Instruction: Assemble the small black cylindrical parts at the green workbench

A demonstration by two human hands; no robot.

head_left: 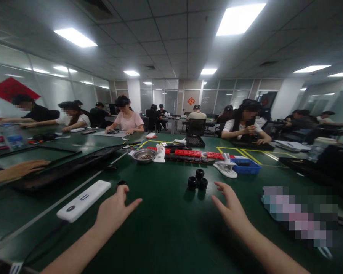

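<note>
My left hand (114, 210) lies over the green table (171, 228), fingers stretched forward, its fingertips at a small black round part (121, 183). My right hand (230, 207) hovers with fingers spread, holding nothing. Between and just beyond the hands sits a cluster of three small black round parts (198, 180), closest to my right hand. A white oblong device (83, 200) lies left of my left hand.
Farther back stand a metal bowl (144, 155), a white clip stand (160, 153), a row of red blocks (194, 153), a white clamp (225, 167) and a blue tray (246, 166). Another person's hand (23, 167) rests at left. Several people sit at tables behind.
</note>
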